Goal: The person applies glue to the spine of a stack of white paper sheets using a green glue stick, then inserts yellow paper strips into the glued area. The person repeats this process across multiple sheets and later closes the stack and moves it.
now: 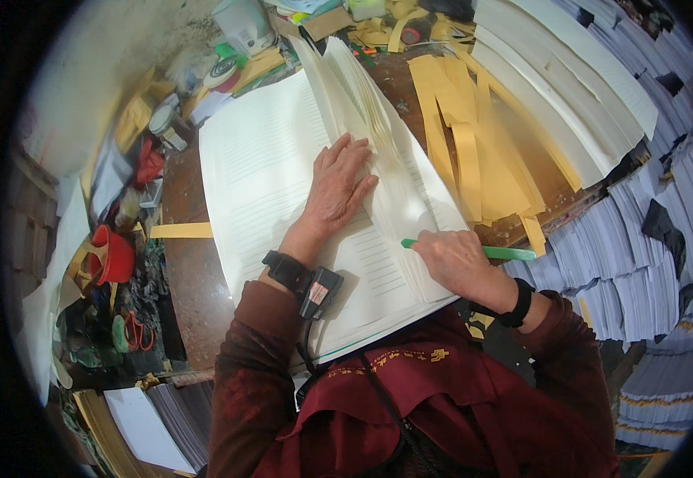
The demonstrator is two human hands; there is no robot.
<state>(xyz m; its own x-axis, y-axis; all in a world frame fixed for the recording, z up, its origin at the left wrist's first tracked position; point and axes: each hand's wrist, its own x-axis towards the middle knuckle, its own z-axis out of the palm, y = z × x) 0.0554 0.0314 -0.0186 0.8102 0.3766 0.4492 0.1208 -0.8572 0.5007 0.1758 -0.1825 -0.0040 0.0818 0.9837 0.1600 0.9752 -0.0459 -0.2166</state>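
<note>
Large sheets of ruled paper (263, 173) lie stacked and opened out on a brown table. My left hand (342, 182) rests on them with fingers spread, beside the raised fold of a thick bunch of sheets. In my right hand (451, 260) is a narrow green strip-like tool (508, 253), its tip pointing left over the lower right part of the paper. Its exact kind I cannot tell. The right fist presses near the sheets' edge. A yellow paper strip (180, 230) sticks out from under the left side of the stack.
Yellow paper strips (472, 149) and a thick white paper stack (561, 89) lie to the right. Bundled paper (615, 257) is piled beyond the table's right edge. At left are a glass jar (169, 127), a red container (112, 255) and red-handled scissors (138, 332).
</note>
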